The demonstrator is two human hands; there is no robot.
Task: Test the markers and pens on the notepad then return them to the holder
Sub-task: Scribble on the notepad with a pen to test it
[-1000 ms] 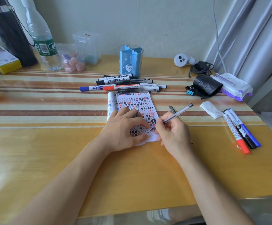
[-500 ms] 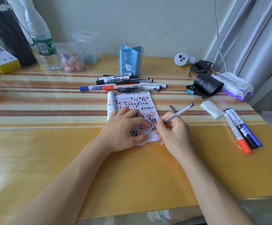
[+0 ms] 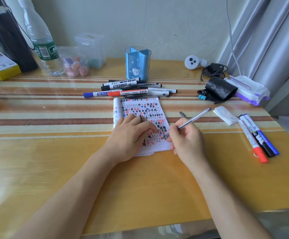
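Notepad [image 3: 140, 107] is laid open on the table [image 3: 54, 152], near the middle, its page crowded with small black, red and blue hash marks; it is pressed flat by the left hand [image 3: 131, 135], whose fingers are spread over the lower half of the page and curled round nothing; a small dark piece is seen between two of those fingers, and what it is cannot be told. A clear pen [image 3: 193, 118] is gripped by the right hand [image 3: 186, 140] between thumb and fingers; its tip is set on the page at the right edge, and its barrel is tilted up and away to the right. A small dark object [image 3: 182, 114] is seen on the table just beyond that hand.

A heap of markers and pens [image 3: 131, 88] is left lying on the table just beyond the notepad; the blue holder [image 3: 137, 63] is stood upright behind the heap, close to the wall, and no pen is seen in it. Three markers [image 3: 257, 137], capped red, black and blue, are laid side by side, touching, well to the right of the right hand.

A folded tissue [image 3: 225, 115] is placed between the pen and the three markers; a black roll [image 3: 220, 90] and a wipes pack [image 3: 249, 88] are kept at the far right; a water bottle [image 3: 42, 42] is stood at the far left.
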